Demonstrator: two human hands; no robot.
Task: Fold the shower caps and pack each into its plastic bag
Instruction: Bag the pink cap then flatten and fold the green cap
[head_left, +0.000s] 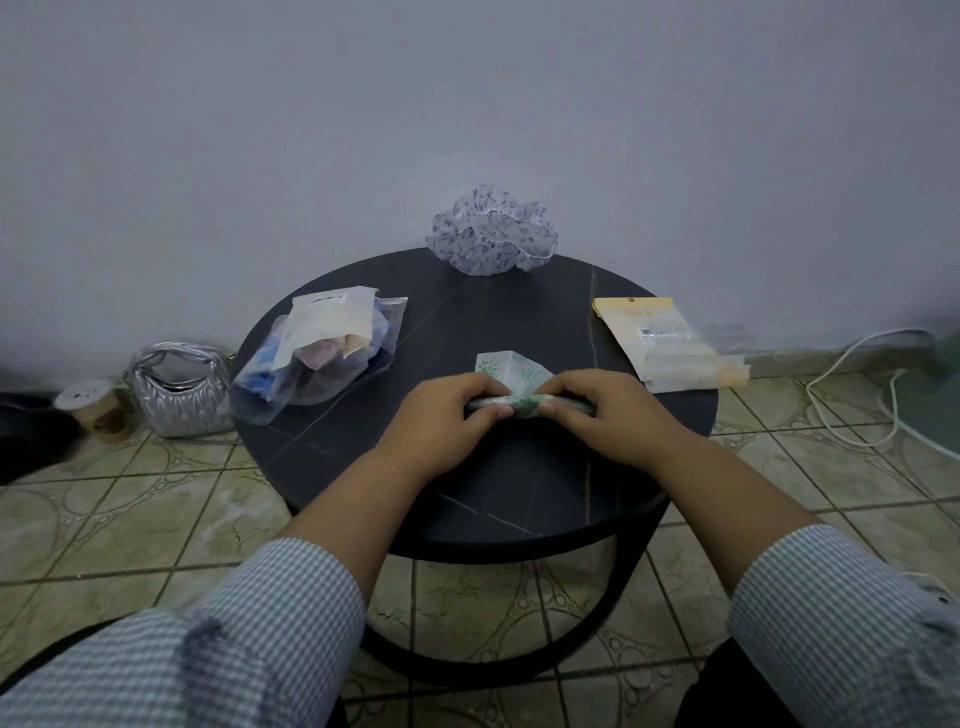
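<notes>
Checked shirt sleeves (291, 597) nearest the camera, both forearms reaching over the near edge of the round dark table (519, 499). Left hand (441, 415) and right hand (597, 410) sit side by side, fingers curled, each pinching one end of a green-patterned shower cap (511, 387) that's rolled into a tight strip on the table. A loose flap of it sticks up on the far side of the fingers.

Left of the hands: a pile of clear plastic bags (322, 358), some look already filled. Right: a yellow-backed plastic bag (670, 343), flat, overhanging the table edge; probably the one for this cap. Far edge: a blue-floral shower cap (493, 234), unfolded, puffed up against the wall.

Off the table, far left on the tiled floor: a silver handbag (179, 389) and a small jar (96, 410).

Risks, my read:
- Film is springy; if either pinch loosens, the roll unwinds.
- Loose flap not tucked → snags at the bag mouth.
- Reaching for the yellow-backed bag could knock it off the edge.
</notes>
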